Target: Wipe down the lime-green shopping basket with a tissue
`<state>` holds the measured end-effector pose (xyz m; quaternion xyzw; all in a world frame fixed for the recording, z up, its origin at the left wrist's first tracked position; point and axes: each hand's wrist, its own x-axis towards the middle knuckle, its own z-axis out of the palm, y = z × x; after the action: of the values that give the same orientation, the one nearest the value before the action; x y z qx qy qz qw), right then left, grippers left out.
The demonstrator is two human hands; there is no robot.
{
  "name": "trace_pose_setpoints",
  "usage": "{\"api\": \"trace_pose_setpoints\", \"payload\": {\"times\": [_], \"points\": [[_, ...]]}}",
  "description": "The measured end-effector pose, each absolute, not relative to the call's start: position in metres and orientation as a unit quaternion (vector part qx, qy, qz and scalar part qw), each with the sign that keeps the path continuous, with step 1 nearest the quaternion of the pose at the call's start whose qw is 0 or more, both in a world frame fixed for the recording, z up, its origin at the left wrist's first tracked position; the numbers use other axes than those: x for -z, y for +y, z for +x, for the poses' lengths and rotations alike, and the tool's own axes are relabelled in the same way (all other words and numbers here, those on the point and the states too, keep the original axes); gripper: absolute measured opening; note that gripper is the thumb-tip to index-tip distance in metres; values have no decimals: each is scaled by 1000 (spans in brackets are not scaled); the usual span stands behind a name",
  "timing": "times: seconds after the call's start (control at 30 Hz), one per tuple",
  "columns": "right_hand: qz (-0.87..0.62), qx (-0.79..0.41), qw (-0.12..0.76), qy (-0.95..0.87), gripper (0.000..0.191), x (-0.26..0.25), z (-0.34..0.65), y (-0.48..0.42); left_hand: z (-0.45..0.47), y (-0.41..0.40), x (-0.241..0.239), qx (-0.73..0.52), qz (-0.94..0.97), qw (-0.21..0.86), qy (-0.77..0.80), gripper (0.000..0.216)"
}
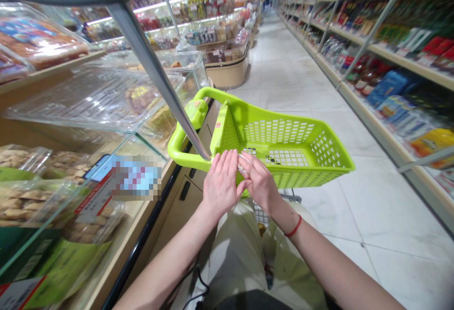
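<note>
My left hand and my right hand meet in front of me, just over the near rim of a lime-green shopping basket. The left hand's fingers lie straight and pressed together against the right hand. My right fingers pinch a small, pale, see-through thing between the two hands; I cannot make out what it is. A red cord circles my right wrist. Nothing shows inside the basket through its mesh floor.
A glass-fronted counter of packed biscuits and snacks runs along my left, with a grey metal bar slanting down to the basket's handle. Stocked shelves line the right. A white tiled aisle stretches ahead.
</note>
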<state>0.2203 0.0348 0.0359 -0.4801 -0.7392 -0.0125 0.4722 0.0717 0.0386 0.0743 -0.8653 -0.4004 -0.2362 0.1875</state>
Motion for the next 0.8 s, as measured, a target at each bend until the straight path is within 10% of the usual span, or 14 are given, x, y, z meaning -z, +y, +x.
{"api": "trace_pose_setpoints", "payload": {"times": [0.8], "points": [[-512,80,429,-740,40,-10,266,23,62,45,-63,235,-844,222,-429,61]]}}
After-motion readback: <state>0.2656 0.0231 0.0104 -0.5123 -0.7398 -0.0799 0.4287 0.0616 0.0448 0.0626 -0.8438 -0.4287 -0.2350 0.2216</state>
